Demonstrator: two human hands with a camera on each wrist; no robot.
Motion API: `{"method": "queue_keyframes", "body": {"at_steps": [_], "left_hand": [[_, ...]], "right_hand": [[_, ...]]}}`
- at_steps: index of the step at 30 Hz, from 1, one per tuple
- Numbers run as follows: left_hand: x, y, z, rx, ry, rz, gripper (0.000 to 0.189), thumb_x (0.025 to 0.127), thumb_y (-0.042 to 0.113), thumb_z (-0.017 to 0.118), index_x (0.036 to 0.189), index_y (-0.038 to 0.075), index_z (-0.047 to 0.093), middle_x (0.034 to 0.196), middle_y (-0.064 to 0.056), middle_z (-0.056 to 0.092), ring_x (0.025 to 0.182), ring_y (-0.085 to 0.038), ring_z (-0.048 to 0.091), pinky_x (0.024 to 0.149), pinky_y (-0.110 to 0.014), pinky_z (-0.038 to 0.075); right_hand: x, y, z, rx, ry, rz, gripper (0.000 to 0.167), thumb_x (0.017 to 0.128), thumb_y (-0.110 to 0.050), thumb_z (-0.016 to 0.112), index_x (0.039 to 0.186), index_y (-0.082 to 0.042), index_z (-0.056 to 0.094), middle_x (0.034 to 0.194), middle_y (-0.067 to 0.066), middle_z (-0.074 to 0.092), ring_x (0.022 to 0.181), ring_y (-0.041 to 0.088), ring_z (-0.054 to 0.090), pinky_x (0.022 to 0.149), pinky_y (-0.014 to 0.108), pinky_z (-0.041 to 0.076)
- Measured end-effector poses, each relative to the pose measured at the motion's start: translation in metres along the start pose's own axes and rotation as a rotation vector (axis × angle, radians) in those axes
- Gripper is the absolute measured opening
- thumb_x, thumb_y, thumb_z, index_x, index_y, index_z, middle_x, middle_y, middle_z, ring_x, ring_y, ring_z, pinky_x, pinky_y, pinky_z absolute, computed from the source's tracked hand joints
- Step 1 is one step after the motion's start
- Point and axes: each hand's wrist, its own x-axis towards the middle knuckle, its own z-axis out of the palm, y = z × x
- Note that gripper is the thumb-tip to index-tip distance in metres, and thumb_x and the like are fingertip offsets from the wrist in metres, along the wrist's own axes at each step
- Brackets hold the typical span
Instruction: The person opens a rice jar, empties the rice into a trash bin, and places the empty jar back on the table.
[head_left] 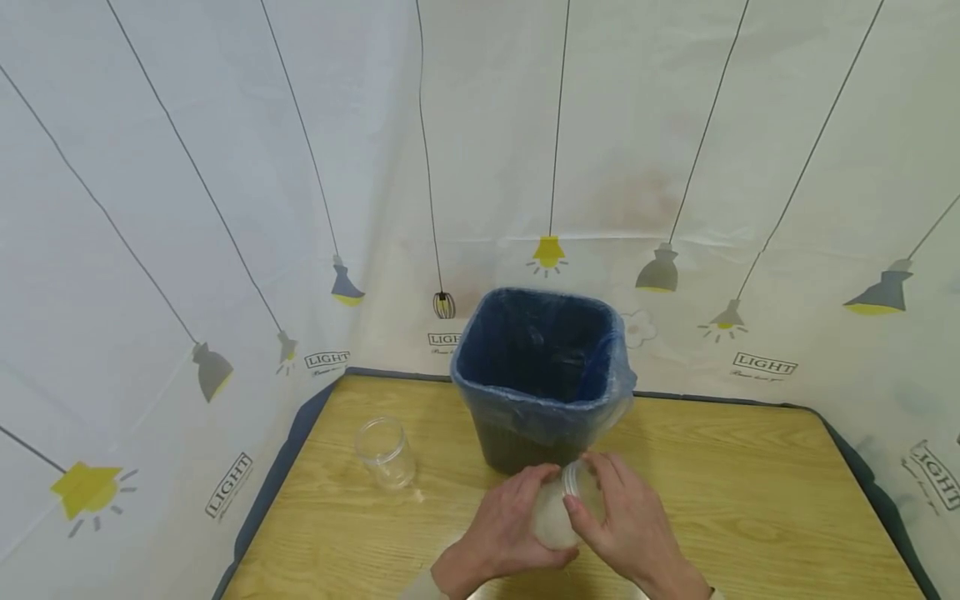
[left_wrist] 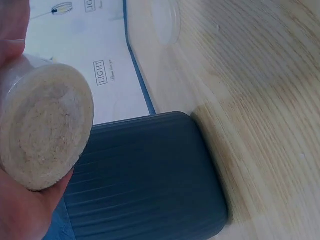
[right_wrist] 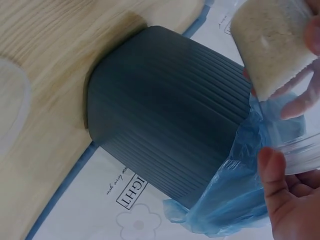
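Observation:
Between both hands is a clear jar (head_left: pixel 553 518), partly filled with pale, rice-like grains and tilted over in front of the bin. My left hand (head_left: pixel 501 527) grips its body, fingers and thumb around the sides. In the left wrist view the jar's round base (left_wrist: pixel 47 125) faces the camera, with grains showing through. At the other end, my right hand (head_left: pixel 633 521) holds the clear ridged rim end. The right wrist view shows the right thumb and curled fingers (right_wrist: pixel 273 167) at this rim end (right_wrist: pixel 302 152), beyond the slanted grain surface. Whether a lid is on it, I cannot tell.
Just beyond the hands stands a dark blue bin (head_left: pixel 517 425) lined with a thin blue plastic bag (right_wrist: pixel 220 200). A clear empty jar (head_left: pixel 386 454) is left of it on the wooden table (head_left: pixel 322 517). Lamp-printed sheeting (head_left: pixel 480 167) encloses the back and sides.

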Motion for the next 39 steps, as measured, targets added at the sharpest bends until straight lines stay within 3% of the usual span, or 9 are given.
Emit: {"method": "queue_keyframes", "body": {"at_steps": [10, 18, 25, 28, 32, 35, 39], "left_hand": [[0.002, 0.003, -0.008, -0.096, -0.079, -0.063, 0.090, 0.065, 0.051, 0.091, 0.138, 0.014, 0.053, 0.121, 0.002, 0.067, 0.099, -0.007, 0.063, 0.079, -0.018, 0.051], [0.002, 0.001, -0.009, -0.229, -0.184, -0.147, 0.088, 0.066, 0.049, 0.091, 0.139, 0.017, 0.053, 0.115, 0.005, 0.068, 0.090, -0.001, 0.059, 0.071, -0.017, 0.047], [0.004, 0.002, -0.007, -0.252, -0.181, -0.156, 0.088, 0.067, 0.048, 0.091, 0.140, 0.015, 0.053, 0.119, 0.004, 0.067, 0.093, -0.002, 0.059, 0.074, -0.018, 0.049], [0.004, 0.001, -0.003, -0.211, -0.136, -0.127, 0.089, 0.066, 0.046, 0.092, 0.139, 0.013, 0.053, 0.119, 0.002, 0.067, 0.094, -0.004, 0.061, 0.076, -0.018, 0.050], [0.003, -0.002, 0.002, -0.060, -0.033, -0.030, 0.092, 0.062, 0.047, 0.094, 0.135, 0.008, 0.055, 0.117, -0.001, 0.068, 0.096, -0.010, 0.064, 0.080, -0.022, 0.053], [0.002, -0.006, 0.005, 0.072, 0.044, 0.035, 0.096, 0.058, 0.051, 0.095, 0.133, 0.007, 0.056, 0.117, -0.002, 0.068, 0.098, -0.014, 0.066, 0.081, -0.029, 0.055], [0.001, -0.010, 0.008, 0.180, 0.102, 0.079, 0.100, 0.054, 0.055, 0.096, 0.132, 0.008, 0.056, 0.118, -0.001, 0.066, 0.101, -0.016, 0.066, 0.083, -0.033, 0.055]], "right_hand": [[0.002, 0.003, -0.001, 0.033, 0.037, -0.059, 0.048, 0.093, -0.044, 0.062, 0.114, 0.000, 0.064, 0.101, 0.007, 0.066, 0.083, 0.019, 0.064, 0.064, 0.037, 0.055], [0.004, 0.011, -0.001, 0.091, 0.010, -0.181, 0.053, 0.098, -0.048, 0.055, 0.121, -0.001, 0.064, 0.111, 0.007, 0.065, 0.099, 0.024, 0.064, 0.081, 0.040, 0.052], [0.005, 0.015, -0.004, 0.097, -0.036, -0.180, 0.051, 0.092, -0.039, 0.064, 0.126, -0.001, 0.063, 0.115, 0.006, 0.065, 0.103, 0.023, 0.064, 0.083, 0.040, 0.053], [0.005, 0.014, -0.008, 0.077, -0.077, -0.142, 0.053, 0.088, -0.036, 0.070, 0.130, -0.005, 0.064, 0.122, 0.004, 0.065, 0.108, 0.022, 0.064, 0.083, 0.041, 0.056], [0.005, 0.009, -0.014, 0.054, -0.145, -0.051, 0.058, 0.087, -0.035, 0.075, 0.138, -0.010, 0.063, 0.132, 0.004, 0.064, 0.116, 0.023, 0.065, 0.086, 0.045, 0.058], [0.004, 0.002, -0.017, 0.073, -0.228, 0.086, 0.063, 0.092, -0.039, 0.074, 0.145, -0.011, 0.057, 0.139, 0.007, 0.062, 0.120, 0.028, 0.064, 0.089, 0.050, 0.057], [0.007, -0.008, -0.022, 0.131, -0.357, 0.329, 0.069, 0.098, -0.052, 0.065, 0.152, -0.012, 0.050, 0.146, 0.011, 0.056, 0.125, 0.035, 0.060, 0.094, 0.058, 0.053]]}}
